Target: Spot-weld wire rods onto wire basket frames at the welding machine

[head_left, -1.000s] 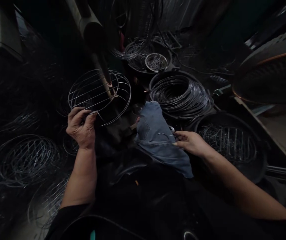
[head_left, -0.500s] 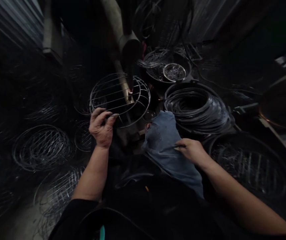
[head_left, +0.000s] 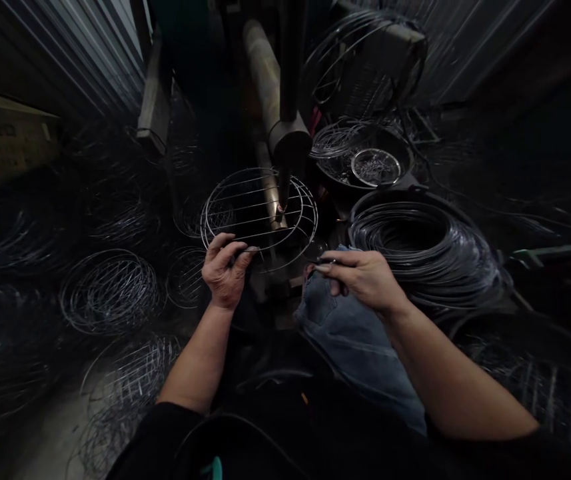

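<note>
My left hand point(head_left: 225, 272) is closed in a pinch on the near rim of a round wire rack point(head_left: 239, 237) with parallel bars and a second ring. The rack's far side surrounds the tip of a lower metal arm point(head_left: 273, 200), beneath a vertical metal rod point(head_left: 285, 170) of a machine that looks like a spot welder. Right of the rack, my right hand point(head_left: 360, 275) pinches a short, thin metal piece between thumb and fingers, too small to make out fully. Below that hand, blue denim cloth point(head_left: 360, 340) lies over my right leg.
A wire coil point(head_left: 415, 247) sits at right. Behind it, a dark basin point(head_left: 325, 172) holds a small bowl point(head_left: 376, 168) of metal bits and wire rings. Piled wire racks point(head_left: 108, 293) lie on the floor at left; more grids point(head_left: 550, 393) stand at lower right.
My right hand has risen from the denim cloth and moved left towards the rack, with fingertips pinched. My left hand keeps its hold on the rim. The whole view has shifted.
</note>
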Demonstrator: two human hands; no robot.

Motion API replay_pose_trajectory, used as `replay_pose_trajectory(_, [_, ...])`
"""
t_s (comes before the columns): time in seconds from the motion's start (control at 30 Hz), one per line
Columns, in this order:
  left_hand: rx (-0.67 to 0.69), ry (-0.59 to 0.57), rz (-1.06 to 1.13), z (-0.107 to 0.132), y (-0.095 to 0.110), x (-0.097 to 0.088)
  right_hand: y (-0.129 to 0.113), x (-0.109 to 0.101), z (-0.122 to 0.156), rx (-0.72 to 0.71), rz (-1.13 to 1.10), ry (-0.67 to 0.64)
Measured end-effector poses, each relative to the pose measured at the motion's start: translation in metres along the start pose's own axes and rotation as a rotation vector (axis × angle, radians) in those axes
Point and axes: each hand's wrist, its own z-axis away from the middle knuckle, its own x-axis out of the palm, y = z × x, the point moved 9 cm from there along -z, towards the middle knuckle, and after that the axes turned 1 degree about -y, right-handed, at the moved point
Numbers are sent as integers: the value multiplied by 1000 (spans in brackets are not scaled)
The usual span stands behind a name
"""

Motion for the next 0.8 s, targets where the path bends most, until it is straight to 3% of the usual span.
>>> replay_pose_trajectory(0.13, [26,1,-47,0,1,-2,-27,27,-17,-79,-138,-74])
replay_pose_trajectory(0.33, [30,-11,-46,-4,-3,1,-26,34,-41,-141,-187,100])
replay_pose_trajectory(0.5, [-38,14,-29,-1,-8,-6,-27,46,-38,-203,-12,-4])
replay_pose_trajectory(0.63, [-52,25,0,6,-6,-14,-46,50,-21,-373,159,-111])
replay_pose_trajectory(0.7, [-16,12,4,6,-4,-12,-49,51,-19,-414,243,-100])
replay_pose_trajectory(0.8, [45,-15,-1,1,-5,-4,-42,46,-28,-375,317,33])
